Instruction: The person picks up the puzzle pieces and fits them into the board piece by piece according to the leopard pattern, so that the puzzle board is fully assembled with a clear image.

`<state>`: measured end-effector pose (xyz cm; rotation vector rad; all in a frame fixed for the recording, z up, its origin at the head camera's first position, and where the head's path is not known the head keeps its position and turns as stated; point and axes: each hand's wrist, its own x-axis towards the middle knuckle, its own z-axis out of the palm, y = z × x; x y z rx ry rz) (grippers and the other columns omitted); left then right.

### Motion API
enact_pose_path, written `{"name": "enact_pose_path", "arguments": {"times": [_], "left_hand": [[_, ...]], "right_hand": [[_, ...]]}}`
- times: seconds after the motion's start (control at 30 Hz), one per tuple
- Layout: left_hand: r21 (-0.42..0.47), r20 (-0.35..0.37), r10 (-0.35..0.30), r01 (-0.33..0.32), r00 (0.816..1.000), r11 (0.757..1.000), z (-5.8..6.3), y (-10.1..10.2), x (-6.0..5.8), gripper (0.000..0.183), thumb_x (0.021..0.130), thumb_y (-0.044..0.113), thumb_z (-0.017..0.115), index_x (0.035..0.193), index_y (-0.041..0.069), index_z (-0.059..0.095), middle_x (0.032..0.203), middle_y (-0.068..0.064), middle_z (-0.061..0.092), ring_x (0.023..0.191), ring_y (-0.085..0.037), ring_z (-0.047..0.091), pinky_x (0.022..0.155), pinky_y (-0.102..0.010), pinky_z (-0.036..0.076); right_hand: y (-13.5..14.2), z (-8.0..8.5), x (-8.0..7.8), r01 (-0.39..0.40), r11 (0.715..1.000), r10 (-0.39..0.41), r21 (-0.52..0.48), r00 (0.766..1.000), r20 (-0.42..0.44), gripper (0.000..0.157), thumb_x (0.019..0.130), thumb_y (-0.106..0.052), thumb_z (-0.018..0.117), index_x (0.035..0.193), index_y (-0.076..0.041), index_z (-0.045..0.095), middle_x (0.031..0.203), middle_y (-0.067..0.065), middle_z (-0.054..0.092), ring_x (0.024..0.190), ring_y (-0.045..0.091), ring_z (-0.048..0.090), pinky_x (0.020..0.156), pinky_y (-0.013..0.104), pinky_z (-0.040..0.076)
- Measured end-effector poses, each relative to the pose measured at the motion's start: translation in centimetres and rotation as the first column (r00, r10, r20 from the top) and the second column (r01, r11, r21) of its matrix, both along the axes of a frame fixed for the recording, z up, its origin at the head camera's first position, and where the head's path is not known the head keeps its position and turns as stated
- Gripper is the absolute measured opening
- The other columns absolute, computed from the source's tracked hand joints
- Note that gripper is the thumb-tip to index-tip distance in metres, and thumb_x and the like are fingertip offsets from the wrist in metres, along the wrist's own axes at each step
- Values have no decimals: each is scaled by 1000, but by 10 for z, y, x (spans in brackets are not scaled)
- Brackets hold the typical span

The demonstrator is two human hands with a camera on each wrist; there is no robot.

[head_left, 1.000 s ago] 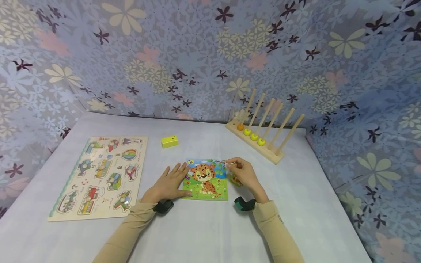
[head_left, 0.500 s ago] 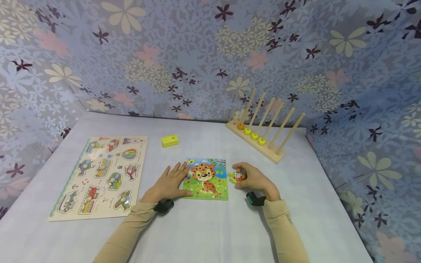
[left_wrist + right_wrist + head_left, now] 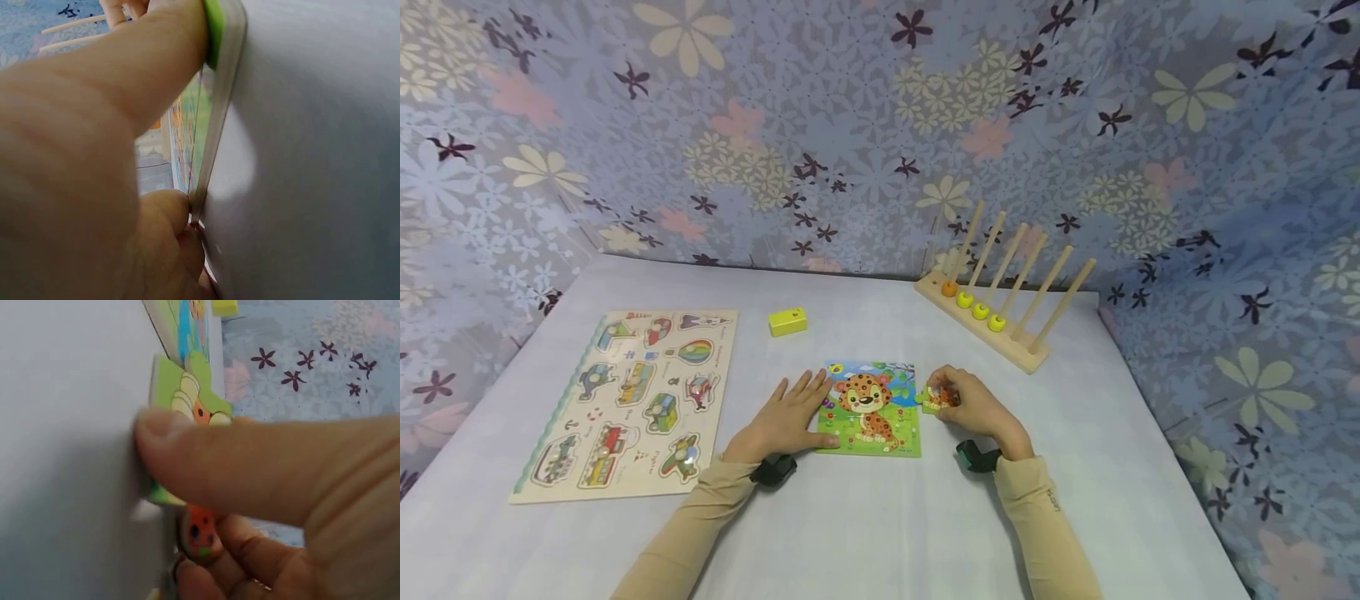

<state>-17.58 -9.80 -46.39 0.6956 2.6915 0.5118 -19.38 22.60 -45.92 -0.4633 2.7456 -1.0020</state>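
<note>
A square leopard jigsaw puzzle (image 3: 865, 408) lies on the table in the head view. My left hand (image 3: 786, 421) rests flat along its left side, fingers spread, thumb on the lower left corner. The left wrist view shows that thumb (image 3: 169, 37) over the puzzle's edge (image 3: 215, 119). Just right of the puzzle, my right hand (image 3: 973, 408) pinches a green and orange jigsaw piece (image 3: 931, 402) between thumb and fingers. Pale paws are printed on the piece (image 3: 167, 384) in the right wrist view; the thumb covers its middle. An orange spotted part (image 3: 200, 531) shows below the thumb.
A wooden peg puzzle board (image 3: 632, 408) with vehicle pictures lies at the left. Behind the jigsaw sits a yellow block (image 3: 787, 322). A wooden rack (image 3: 1022, 354) of upright pegs with several beads stands at the back right, before a floral cloth (image 3: 850, 167).
My right hand has left the puzzle's upper right edge, moved right and down, and taken hold of the loose piece, then shifted slightly left with it. The left hand stays still.
</note>
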Motion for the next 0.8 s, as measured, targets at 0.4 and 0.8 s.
{"name": "enact_pose_path", "arguments": {"times": [0.4,0.8], "left_hand": [[4,-3,-3,3,1000,1000,0,-1,0,97,86,54,64,155,4,17,163,-14,12,151,-36,8,122,-58,4],[-4,-3,-5,5,1000,1000,-2,-1,0,98,86,55,64,155,6,15,163,-13,11,151,-35,8,122,-58,4]], "right_hand": [[-12,6,-1,176,976,-167,-126,983,80,33,92,-11,65,125,-13,61,87,12,69,65,16,57,56,26,45],[-54,-3,11,55,924,41,-379,970,241,27,95,-10,60,121,-4,59,64,2,58,49,9,52,45,20,40]]}}
